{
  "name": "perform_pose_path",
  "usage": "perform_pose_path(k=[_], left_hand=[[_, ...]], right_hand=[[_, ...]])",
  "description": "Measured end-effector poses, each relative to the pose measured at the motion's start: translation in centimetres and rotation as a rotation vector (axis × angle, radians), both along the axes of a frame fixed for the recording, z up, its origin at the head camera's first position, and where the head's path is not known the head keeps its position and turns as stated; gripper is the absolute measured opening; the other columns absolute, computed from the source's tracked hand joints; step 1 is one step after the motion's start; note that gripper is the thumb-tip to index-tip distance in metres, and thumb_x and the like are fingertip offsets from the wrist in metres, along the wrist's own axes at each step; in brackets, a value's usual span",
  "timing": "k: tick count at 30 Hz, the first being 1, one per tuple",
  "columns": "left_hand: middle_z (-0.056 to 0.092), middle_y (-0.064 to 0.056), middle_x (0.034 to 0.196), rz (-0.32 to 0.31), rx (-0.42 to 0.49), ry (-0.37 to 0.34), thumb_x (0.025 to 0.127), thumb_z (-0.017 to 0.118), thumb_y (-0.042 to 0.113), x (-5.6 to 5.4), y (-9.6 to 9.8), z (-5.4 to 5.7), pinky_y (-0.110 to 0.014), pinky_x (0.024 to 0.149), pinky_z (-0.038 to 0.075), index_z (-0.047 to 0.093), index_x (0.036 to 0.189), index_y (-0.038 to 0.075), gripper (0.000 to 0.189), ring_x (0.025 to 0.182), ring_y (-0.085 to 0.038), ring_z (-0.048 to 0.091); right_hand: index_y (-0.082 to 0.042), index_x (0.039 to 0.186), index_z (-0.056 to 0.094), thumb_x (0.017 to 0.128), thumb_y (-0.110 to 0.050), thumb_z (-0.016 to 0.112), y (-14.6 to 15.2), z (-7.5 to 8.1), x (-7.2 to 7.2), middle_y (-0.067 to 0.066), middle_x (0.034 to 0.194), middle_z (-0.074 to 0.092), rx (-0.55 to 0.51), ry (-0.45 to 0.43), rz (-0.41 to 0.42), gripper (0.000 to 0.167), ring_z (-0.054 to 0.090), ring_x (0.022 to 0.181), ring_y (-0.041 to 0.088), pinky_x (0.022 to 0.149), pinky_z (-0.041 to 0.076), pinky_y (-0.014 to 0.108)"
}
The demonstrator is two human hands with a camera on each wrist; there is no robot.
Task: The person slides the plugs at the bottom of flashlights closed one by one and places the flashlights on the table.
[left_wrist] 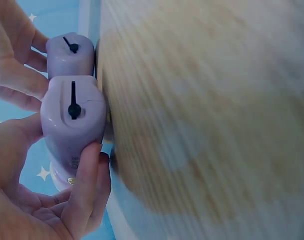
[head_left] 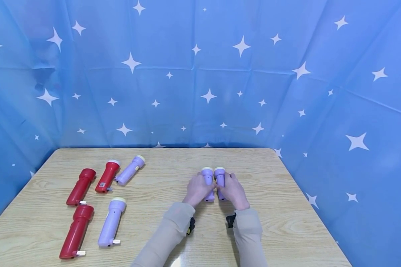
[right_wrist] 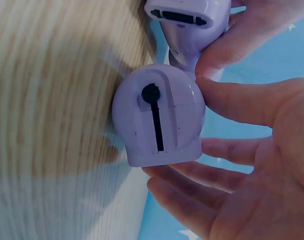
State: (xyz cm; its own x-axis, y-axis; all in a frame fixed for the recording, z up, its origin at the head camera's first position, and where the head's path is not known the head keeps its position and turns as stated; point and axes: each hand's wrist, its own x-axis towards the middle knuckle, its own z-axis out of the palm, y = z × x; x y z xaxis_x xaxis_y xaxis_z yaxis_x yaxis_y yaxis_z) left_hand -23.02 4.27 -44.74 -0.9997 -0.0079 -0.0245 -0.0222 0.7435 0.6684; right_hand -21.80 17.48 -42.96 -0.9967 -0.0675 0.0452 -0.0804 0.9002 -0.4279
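Observation:
Two lilac flashlights lie side by side on the table, their white-rimmed heads pointing away from me. My left hand [head_left: 198, 189] grips the left flashlight [head_left: 208, 177], thumb on one side and fingers on the other. The right flashlight [head_left: 221, 178] is held by my right hand [head_left: 233, 190], with the thumb on its inner side and the fingers around its outer side. In the left wrist view, the tail end [left_wrist: 74, 105] of the left flashlight shows a black slot. A similar black slot marks the right flashlight's tail [right_wrist: 159, 117] in the right wrist view.
At the left of the wooden table [head_left: 287, 230] lie a lilac flashlight [head_left: 111, 224] with its plug out, another lilac flashlight [head_left: 130, 171], and three red flashlights, one at the front [head_left: 76, 231]. A blue star-patterned curtain [head_left: 173, 89] hangs behind the table and along its sides.

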Motion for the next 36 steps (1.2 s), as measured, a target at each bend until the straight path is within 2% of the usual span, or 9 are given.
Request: perform_pose_path(k=[6, 9, 17, 24, 32, 36], left_hand=[[0.059, -0.013, 0.080, -0.005, -0.023, 0.018, 0.075, 0.075, 0.047, -0.1, 0.2, -0.2, -0.030, 0.051, 0.044, 0.057, 0.105, -0.004, 0.061, 0.065, -0.020, 0.056], [0.060, -0.013, 0.081, -0.007, -0.034, 0.031, 0.077, 0.073, 0.045, -0.1, 0.2, -0.3, -0.030, 0.052, 0.045, 0.057, 0.105, -0.004, 0.059, 0.067, -0.021, 0.057], [0.063, -0.018, 0.080, -0.034, -0.061, 0.120, 0.084, 0.066, 0.041, 0.0, 0.2, -0.3, -0.035, 0.054, 0.047, 0.059, 0.096, -0.005, 0.048, 0.071, -0.029, 0.061], [0.064, -0.020, 0.086, -0.051, -0.026, 0.097, 0.086, 0.064, 0.038, 0.2, -0.1, -0.1, -0.037, 0.059, 0.048, 0.061, 0.098, -0.005, 0.045, 0.076, -0.031, 0.062], [0.058, -0.012, 0.078, -0.078, 0.021, 0.079, 0.087, 0.063, 0.035, 0.5, -0.7, 0.0, -0.029, 0.051, 0.040, 0.059, 0.095, -0.004, 0.040, 0.064, -0.021, 0.052], [0.055, -0.009, 0.075, -0.083, 0.006, 0.079, 0.086, 0.064, 0.032, 0.9, -1.0, 0.3, -0.027, 0.048, 0.038, 0.059, 0.096, -0.003, 0.036, 0.060, -0.018, 0.049]], right_hand=[[0.009, 0.136, 0.042, 0.090, -0.019, 0.062, -0.1, 0.1, -0.1, 0.030, 0.123, 0.052, -0.047, -0.045, -0.007, 0.057, 0.057, 0.107, 0.038, 0.093, 0.047, 0.052], [0.011, 0.135, 0.041, 0.090, -0.016, 0.061, -0.2, 0.1, -0.2, 0.031, 0.122, 0.053, -0.045, -0.041, 0.003, 0.056, 0.056, 0.108, 0.039, 0.093, 0.047, 0.052], [0.012, 0.132, 0.044, 0.087, -0.012, 0.061, -0.3, 0.0, -0.2, 0.032, 0.118, 0.055, -0.033, -0.023, 0.022, 0.053, 0.056, 0.108, 0.040, 0.091, 0.048, 0.052], [0.010, 0.128, 0.048, 0.085, -0.006, 0.063, -0.1, -0.1, -0.2, 0.029, 0.117, 0.059, -0.038, 0.007, 0.037, 0.049, 0.054, 0.112, 0.042, 0.092, 0.047, 0.054], [0.010, 0.130, 0.046, 0.085, -0.007, 0.064, -0.1, -0.1, -0.2, 0.030, 0.118, 0.057, -0.043, -0.022, 0.012, 0.052, 0.056, 0.109, 0.040, 0.091, 0.047, 0.052], [0.010, 0.131, 0.045, 0.085, -0.008, 0.064, -0.1, -0.1, -0.3, 0.029, 0.119, 0.056, -0.042, -0.043, 0.008, 0.053, 0.055, 0.110, 0.039, 0.093, 0.046, 0.051]])
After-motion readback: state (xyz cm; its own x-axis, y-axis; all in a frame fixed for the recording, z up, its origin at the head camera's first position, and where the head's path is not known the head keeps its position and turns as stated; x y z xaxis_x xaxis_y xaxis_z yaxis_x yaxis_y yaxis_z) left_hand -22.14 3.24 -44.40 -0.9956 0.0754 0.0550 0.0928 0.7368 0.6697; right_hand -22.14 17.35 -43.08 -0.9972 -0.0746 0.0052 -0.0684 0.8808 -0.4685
